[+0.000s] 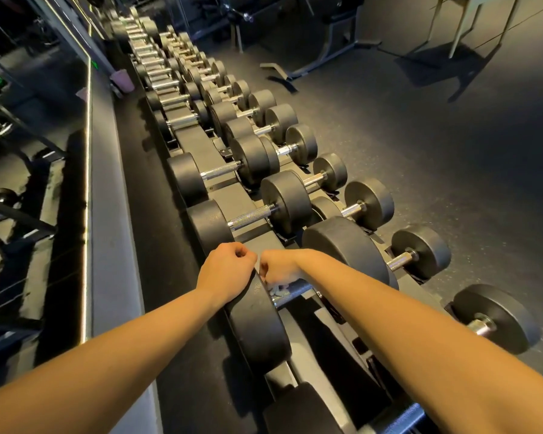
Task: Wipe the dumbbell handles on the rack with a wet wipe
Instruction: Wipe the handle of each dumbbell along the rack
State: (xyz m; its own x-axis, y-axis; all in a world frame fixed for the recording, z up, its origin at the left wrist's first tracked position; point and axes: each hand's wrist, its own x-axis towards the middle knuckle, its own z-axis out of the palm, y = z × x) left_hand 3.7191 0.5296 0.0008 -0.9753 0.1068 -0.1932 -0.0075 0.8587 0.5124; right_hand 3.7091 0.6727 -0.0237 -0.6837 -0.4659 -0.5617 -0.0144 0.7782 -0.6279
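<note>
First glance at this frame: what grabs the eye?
Dead centre, the right hand presses a pale wet wipe round the chrome handle of a large dumbbell, with the left hand fisted on its black head. Beyond them, a long dumbbell rack recedes toward the upper left beside a mirror.

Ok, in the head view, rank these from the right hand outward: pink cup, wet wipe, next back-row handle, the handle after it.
1. Wet wipe, under the right hand.
2. Next back-row handle, just ahead.
3. Handle after it, farther up.
4. Pink cup, far left ledge.
</note>
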